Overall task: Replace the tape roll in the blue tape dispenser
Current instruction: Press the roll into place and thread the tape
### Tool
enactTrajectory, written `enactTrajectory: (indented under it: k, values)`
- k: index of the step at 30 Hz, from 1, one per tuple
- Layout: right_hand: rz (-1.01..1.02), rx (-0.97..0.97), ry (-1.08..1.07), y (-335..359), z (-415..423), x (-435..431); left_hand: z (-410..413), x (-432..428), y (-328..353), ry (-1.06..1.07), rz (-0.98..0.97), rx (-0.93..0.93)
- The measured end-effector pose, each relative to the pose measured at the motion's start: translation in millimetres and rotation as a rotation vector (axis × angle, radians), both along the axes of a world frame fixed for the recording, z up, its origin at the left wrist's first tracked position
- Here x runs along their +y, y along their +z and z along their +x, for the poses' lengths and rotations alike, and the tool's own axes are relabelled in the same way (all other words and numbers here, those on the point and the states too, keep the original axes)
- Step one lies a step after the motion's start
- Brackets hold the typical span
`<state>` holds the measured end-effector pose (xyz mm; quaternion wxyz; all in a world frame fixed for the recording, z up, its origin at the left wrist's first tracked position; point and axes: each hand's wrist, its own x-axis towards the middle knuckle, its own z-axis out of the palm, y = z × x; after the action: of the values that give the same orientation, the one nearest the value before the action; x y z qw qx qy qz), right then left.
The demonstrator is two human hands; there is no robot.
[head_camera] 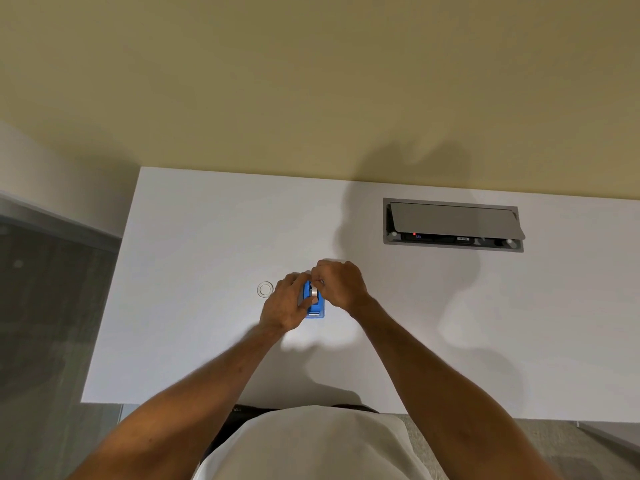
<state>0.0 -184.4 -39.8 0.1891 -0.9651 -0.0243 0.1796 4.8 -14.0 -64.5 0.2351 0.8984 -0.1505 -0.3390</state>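
The blue tape dispenser (317, 308) stands on the white table (207, 237), partly covered by both hands. My left hand (285, 306) wraps its left side, the thumb resting across the top. My right hand (341, 284) pinches a grey tape roll (314, 291) that sits in the dispenser's top. A clear, ring-shaped tape roll (265, 289) lies flat on the table just left of my left hand.
A grey recessed cable box (452, 223) with its lid tilted up is set into the table at the back right. A yellowish wall rises behind the table. The table's left edge drops to a grey floor.
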Motion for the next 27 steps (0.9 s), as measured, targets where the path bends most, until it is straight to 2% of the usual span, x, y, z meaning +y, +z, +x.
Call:
enactTrajectory:
  k: [4, 10, 18, 27]
  values:
    - [-0.028, -0.015, 0.041, 1, 4, 1, -1, 1, 0, 0.015, 0.002, -0.003]
    - [-0.005, 0.007, -0.022, -2, 0, 2, 3, -1, 0, 0.033, -0.022, 0.003]
    - [0.157, 0.132, -0.098, -4, -8, -10, -2, 2, 0, 0.039, -0.048, 0.009]
    - [0.076, -0.028, -0.034, -1, -12, -1, -1, 1, 1, 0.001, -0.021, -0.033]
